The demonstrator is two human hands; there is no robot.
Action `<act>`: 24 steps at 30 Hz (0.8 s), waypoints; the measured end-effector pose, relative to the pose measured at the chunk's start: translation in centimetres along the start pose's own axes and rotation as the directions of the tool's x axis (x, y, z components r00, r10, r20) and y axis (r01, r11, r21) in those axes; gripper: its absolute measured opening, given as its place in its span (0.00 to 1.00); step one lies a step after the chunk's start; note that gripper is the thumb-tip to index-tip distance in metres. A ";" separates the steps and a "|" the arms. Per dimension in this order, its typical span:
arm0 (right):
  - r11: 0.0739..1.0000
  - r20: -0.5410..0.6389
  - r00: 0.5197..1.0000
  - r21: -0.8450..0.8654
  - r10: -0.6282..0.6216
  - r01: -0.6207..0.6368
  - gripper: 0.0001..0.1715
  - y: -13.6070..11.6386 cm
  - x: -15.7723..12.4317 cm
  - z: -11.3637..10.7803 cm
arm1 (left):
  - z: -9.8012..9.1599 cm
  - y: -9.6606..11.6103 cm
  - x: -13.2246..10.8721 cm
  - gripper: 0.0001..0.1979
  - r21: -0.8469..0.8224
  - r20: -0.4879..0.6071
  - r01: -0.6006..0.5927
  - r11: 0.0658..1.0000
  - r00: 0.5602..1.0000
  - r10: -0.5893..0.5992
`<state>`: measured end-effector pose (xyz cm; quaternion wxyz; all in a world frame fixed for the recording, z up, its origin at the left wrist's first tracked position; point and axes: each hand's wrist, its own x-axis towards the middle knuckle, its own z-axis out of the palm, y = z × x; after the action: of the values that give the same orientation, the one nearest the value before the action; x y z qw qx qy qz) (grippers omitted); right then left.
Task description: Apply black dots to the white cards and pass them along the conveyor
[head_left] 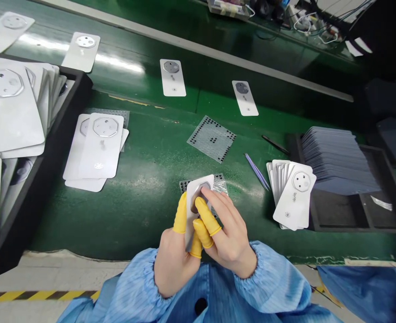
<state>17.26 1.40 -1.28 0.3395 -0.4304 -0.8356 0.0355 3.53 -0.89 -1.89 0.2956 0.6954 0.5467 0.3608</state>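
Observation:
A white phone back cover (190, 224) with an octagonal camera ring is held tilted near the table's front. My left hand (173, 255) grips it by its long edges, yellow finger cots on the thumb and a finger. My right hand (226, 229), also wearing yellow cots, is closed against the cover, with fingertips pressing on the camera ring. Anything small under those fingertips is hidden. Beneath the cover lies a clear sheet (221, 181) with black dots, partly covered. Just beyond it a second clear dotted sheet (206, 146) lies flat on the green table.
Purple tweezers (257, 172) and a dark tool (275, 144) lie to the right, near fanned covers (295, 197). A black tray (339, 215) holds stacked grey sheets (336, 157). On the left are loose covers (100, 157) and a loaded black bin (73, 103). Single covers (173, 85) line the back.

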 end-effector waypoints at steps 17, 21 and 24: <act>0.433 0.194 0.800 0.757 0.568 -0.490 0.36 2.2 -0.4 1.9 | 0.6 -0.6 0.7 0.27 -0.707 0.266 0.483 0.516 0.858 -0.439; 0.147 0.404 0.699 0.798 0.590 -0.585 0.32 1.2 0.1 2.2 | -0.1 -1.7 1.9 0.21 -0.595 0.228 0.486 0.641 0.866 -0.445; 0.100 0.392 0.663 0.811 0.637 -0.576 0.24 0.1 0.0 2.6 | 0.5 -2.8 2.6 0.21 -0.392 0.113 0.429 0.814 0.901 -0.420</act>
<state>15.77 2.05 -3.37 0.4898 -0.4815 -0.4146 0.5969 2.74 2.32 -3.95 0.5125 0.4828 0.5972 0.3841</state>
